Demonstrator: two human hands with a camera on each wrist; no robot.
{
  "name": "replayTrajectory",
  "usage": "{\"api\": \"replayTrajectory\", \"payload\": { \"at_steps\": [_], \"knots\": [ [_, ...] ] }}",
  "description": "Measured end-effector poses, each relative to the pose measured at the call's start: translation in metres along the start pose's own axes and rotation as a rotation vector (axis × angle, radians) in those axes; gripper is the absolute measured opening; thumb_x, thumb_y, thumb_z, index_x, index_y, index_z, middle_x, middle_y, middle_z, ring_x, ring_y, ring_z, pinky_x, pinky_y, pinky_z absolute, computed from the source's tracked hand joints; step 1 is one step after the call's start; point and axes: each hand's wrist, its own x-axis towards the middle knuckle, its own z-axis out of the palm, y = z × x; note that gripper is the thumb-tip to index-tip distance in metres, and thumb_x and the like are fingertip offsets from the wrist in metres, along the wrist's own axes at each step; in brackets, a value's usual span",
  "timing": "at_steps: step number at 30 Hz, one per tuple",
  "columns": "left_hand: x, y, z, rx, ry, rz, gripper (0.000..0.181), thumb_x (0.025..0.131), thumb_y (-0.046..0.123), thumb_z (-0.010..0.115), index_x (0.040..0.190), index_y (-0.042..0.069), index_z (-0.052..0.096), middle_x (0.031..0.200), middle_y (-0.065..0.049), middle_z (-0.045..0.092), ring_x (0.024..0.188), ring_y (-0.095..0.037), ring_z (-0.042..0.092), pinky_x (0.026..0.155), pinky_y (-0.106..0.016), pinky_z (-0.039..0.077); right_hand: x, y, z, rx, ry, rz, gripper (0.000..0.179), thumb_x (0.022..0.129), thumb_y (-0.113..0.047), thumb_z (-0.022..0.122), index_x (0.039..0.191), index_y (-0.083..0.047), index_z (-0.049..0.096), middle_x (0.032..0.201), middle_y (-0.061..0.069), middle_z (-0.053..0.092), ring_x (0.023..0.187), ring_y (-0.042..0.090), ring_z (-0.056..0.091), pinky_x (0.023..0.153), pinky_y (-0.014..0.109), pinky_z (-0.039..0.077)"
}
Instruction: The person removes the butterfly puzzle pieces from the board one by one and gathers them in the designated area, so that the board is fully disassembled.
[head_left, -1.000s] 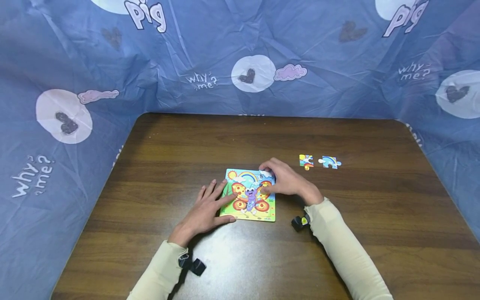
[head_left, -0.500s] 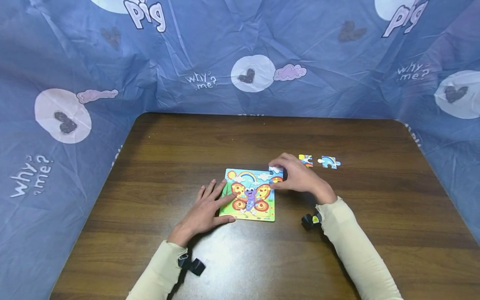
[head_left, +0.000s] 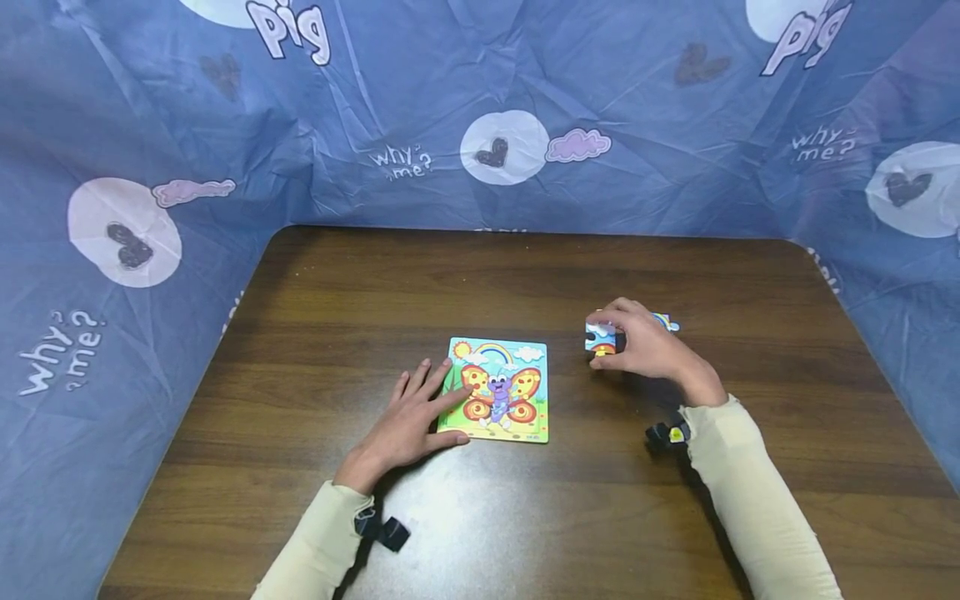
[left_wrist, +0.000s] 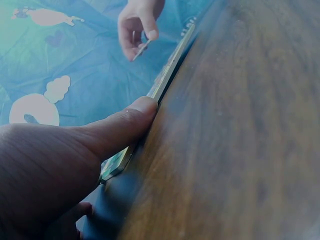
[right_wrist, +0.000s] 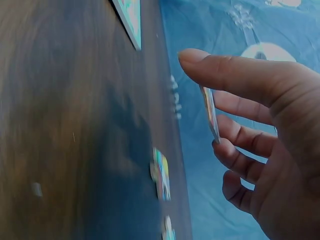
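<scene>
A square butterfly puzzle board [head_left: 517, 358] lies on the table, its picture showing a sun, rainbow and clouds. My left hand [head_left: 408, 421] rests on the board's left side with spread, straight fingers; its thumb lies at the near edge [left_wrist: 142, 107]. To the right of the board, my right hand [head_left: 651, 342] pinches a puzzle piece [head_left: 600, 337] between thumb and fingers. Blue sky, cloud and a bit of red and yellow show on that piece. In the right wrist view the piece [right_wrist: 210, 114] is edge-on, raised over the table.
Two loose puzzle pieces lie on the table beyond my right hand: a yellow and red one [right_wrist: 161, 175], hidden in the head view, and a rainbow one [head_left: 663, 320], partly covered. A blue printed cloth [head_left: 420, 92] stands around the brown table [head_left: 390, 283].
My right hand has lifted the puzzle piece off the board's upper right corner and carried it rightward, towards the loose pieces. The left hand has stayed in place on the board.
</scene>
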Motion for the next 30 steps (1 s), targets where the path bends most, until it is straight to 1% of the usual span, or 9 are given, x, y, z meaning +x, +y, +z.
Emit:
{"api": "replayTrajectory", "payload": {
  "at_steps": [4, 7, 11, 19, 21, 25, 27, 30],
  "knots": [
    [0.000, 0.000, 0.000, 0.000, 0.000, 0.001, 0.066, 0.090, 0.052, 0.067, 0.149, 0.028, 0.049, 0.169, -0.014, 0.018, 0.156, -0.044, 0.011, 0.124, -0.066, 0.010, -0.007, 0.012, -0.009, -0.024, 0.015, 0.006, 0.064, 0.074, -0.023, 0.088, 0.130, -0.004, 0.064, 0.118, 0.015, 0.062, 0.110, 0.033, 0.057, 0.093, 0.050, 0.047],
    [0.000, -0.001, 0.000, 0.006, 0.006, 0.008, 0.067, 0.090, 0.052, 0.068, 0.149, 0.028, 0.049, 0.169, -0.014, 0.019, 0.156, -0.045, 0.012, 0.123, -0.067, 0.011, -0.013, 0.021, -0.016, -0.042, 0.016, 0.018, 0.064, 0.074, -0.020, 0.088, 0.130, -0.003, 0.063, 0.118, 0.017, 0.061, 0.111, 0.035, 0.056, 0.094, 0.052, 0.045],
    [0.000, -0.002, 0.001, 0.017, 0.020, 0.022, 0.067, 0.089, 0.052, 0.068, 0.149, 0.028, 0.049, 0.168, -0.014, 0.021, 0.155, -0.046, 0.014, 0.122, -0.069, 0.014, -0.020, 0.034, -0.027, -0.057, 0.012, 0.053, 0.063, 0.074, -0.018, 0.087, 0.129, -0.001, 0.063, 0.121, 0.021, 0.060, 0.118, 0.041, 0.053, 0.100, 0.058, 0.042],
    [-0.001, -0.003, 0.000, 0.019, 0.026, 0.021, 0.068, 0.089, 0.053, 0.068, 0.149, 0.028, 0.049, 0.168, -0.015, 0.022, 0.154, -0.047, 0.015, 0.121, -0.070, 0.015, -0.032, 0.057, -0.047, -0.093, 0.010, 0.119, 0.062, 0.074, -0.016, 0.087, 0.128, 0.001, 0.062, 0.121, 0.025, 0.059, 0.115, 0.043, 0.052, 0.096, 0.061, 0.041],
    [-0.001, -0.002, -0.001, 0.021, 0.025, 0.020, 0.068, 0.089, 0.053, 0.068, 0.149, 0.028, 0.049, 0.168, -0.015, 0.022, 0.154, -0.047, 0.015, 0.121, -0.070, 0.015, -0.034, 0.063, -0.051, -0.095, 0.018, 0.119, 0.062, 0.073, -0.014, 0.088, 0.127, 0.001, 0.063, 0.120, 0.026, 0.059, 0.116, 0.044, 0.052, 0.097, 0.061, 0.040],
    [-0.002, -0.002, -0.001, 0.020, 0.021, 0.018, 0.068, 0.089, 0.053, 0.068, 0.149, 0.028, 0.049, 0.168, -0.015, 0.021, 0.154, -0.047, 0.015, 0.121, -0.069, 0.014, -0.035, 0.077, -0.054, -0.116, 0.042, 0.095, 0.062, 0.069, -0.013, 0.089, 0.124, 0.002, 0.064, 0.119, 0.029, 0.061, 0.115, 0.047, 0.053, 0.097, 0.061, 0.039],
    [-0.002, -0.002, -0.002, 0.018, 0.019, 0.019, 0.068, 0.089, 0.053, 0.068, 0.149, 0.028, 0.049, 0.168, -0.015, 0.021, 0.154, -0.047, 0.015, 0.121, -0.069, 0.014, -0.036, 0.084, -0.055, -0.127, 0.042, 0.096, 0.063, 0.068, -0.012, 0.089, 0.124, 0.003, 0.064, 0.119, 0.030, 0.061, 0.116, 0.048, 0.052, 0.098, 0.061, 0.038],
    [-0.001, -0.002, -0.002, 0.018, 0.015, 0.020, 0.068, 0.089, 0.054, 0.068, 0.149, 0.028, 0.049, 0.168, -0.015, 0.021, 0.155, -0.047, 0.015, 0.122, -0.069, 0.014, -0.038, 0.093, -0.057, -0.132, 0.021, 0.119, 0.063, 0.069, -0.012, 0.089, 0.124, 0.004, 0.063, 0.121, 0.032, 0.060, 0.117, 0.050, 0.050, 0.099, 0.063, 0.036]
  ]
}}
